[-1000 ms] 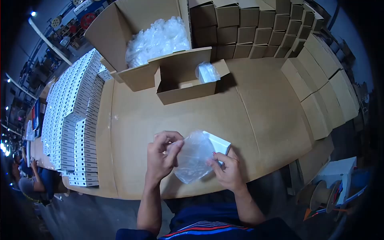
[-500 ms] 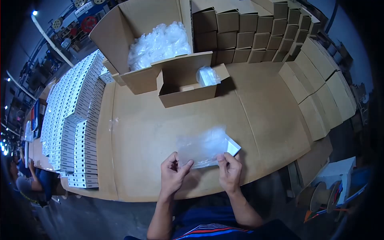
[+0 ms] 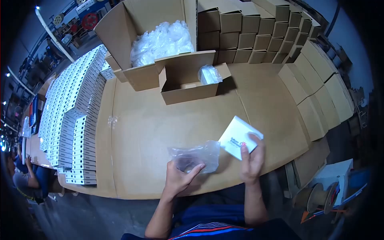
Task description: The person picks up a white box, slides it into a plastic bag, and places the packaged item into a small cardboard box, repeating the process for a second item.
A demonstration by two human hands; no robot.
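My left hand (image 3: 180, 178) is closed on a clear plastic bag (image 3: 206, 154), thumb on top and fingers underneath. The bag's mouth side stretches to the right, close to the white box. In my right hand (image 3: 252, 162) is a flat white box (image 3: 235, 138) with small dark print, tilted above the tabletop and gripped at its lower right edge. Farther back stands an open carton (image 3: 190, 96), with a bagged white box (image 3: 209, 75) leaning at its right end.
A large carton (image 3: 140, 82) behind holds a heap of clear plastic bags (image 3: 164, 42). Stacked white boxes (image 3: 70, 112) line the left side. Brown cartons (image 3: 250, 38) are piled at the back, more cartons (image 3: 316, 92) at right. A person (image 3: 28, 178) is at far left.
My right hand has let go of the bag, taken up the white box and moved right with it. My left hand keeps hold of the bag.
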